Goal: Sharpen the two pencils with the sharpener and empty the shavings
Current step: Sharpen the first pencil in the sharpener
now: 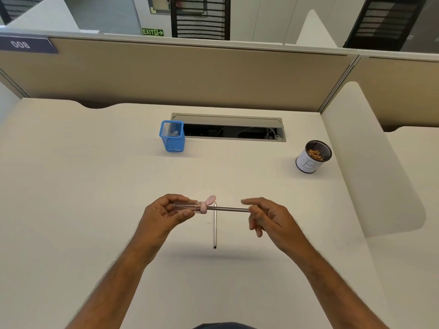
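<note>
Both forearms enter from the near edge and meet above the desk (71, 186), hands held apart with one pencil spanning the gap between them.

Left hand (164, 213): fingers and thumb are curled round the clear barrel of the sharpener (190, 206), which lies horizontal, its pink cap end facing the right hand. A small pink lid flap stands open, tilted up at that end.

Right hand (266, 217): thumb and fingers pinch the far end of the held pencil (228, 208); the index finger is extended above it and the remaining fingers are loosely curled.

Held pencil: horizontal, its left end seated in the pink end of the sharpener, its right end in the right hand's pinch. Hands, sharpener and pencil are raised off the desk; their shadow lies on the surface below.

Second pencil (215, 229): lies flat on the desk directly below the gap between the hands, pointing away from the person, roughly perpendicular to the held pencil. Neither hand touches it.

Beyond the left hand, well apart: a blue mesh holder (172, 138), upright.

Beyond and outboard of the right hand, well apart: a white round container (308, 163) marked "B", holding shavings (316, 154).
</note>
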A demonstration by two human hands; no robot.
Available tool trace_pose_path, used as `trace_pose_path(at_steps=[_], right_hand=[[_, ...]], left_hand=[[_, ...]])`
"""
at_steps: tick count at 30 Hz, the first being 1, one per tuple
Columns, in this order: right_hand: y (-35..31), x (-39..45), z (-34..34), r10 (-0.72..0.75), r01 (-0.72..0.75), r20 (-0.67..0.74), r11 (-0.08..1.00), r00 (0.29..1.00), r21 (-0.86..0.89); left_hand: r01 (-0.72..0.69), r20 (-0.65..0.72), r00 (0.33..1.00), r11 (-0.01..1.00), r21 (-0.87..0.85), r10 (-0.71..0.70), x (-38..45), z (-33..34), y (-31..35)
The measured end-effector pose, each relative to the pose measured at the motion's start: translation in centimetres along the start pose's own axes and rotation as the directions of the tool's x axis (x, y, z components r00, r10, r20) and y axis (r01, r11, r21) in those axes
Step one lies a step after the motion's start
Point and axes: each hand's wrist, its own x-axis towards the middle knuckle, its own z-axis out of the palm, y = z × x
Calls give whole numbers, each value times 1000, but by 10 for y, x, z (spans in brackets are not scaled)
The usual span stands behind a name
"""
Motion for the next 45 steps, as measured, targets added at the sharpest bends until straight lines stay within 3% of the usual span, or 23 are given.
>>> trace_pose_path(at_steps=[8, 19, 27, 37, 45], right_hand=[[4, -3, -2, -59, 56, -121, 998, 991, -23], [1, -1, -1, 4, -6, -32, 997, 999, -80], [-1, 2, -2, 43, -43, 26, 999, 999, -12], [3, -2, -5, -65, 59, -93, 996, 994, -66], [0, -2, -1, -45, 42, -63, 998, 997, -48]], left_hand=[[-5, -4, 1000, 1000, 11, 5, 1, 3, 4], [-17, 20, 1000, 1000, 27, 16, 0, -1, 7], [-1, 2, 1000, 1000, 25, 1, -2, -1, 4], [-11, -22, 1000, 1000, 15, 11, -1, 4, 7], [-9, -17, 1000, 1000, 15, 9, 1, 1, 7]])
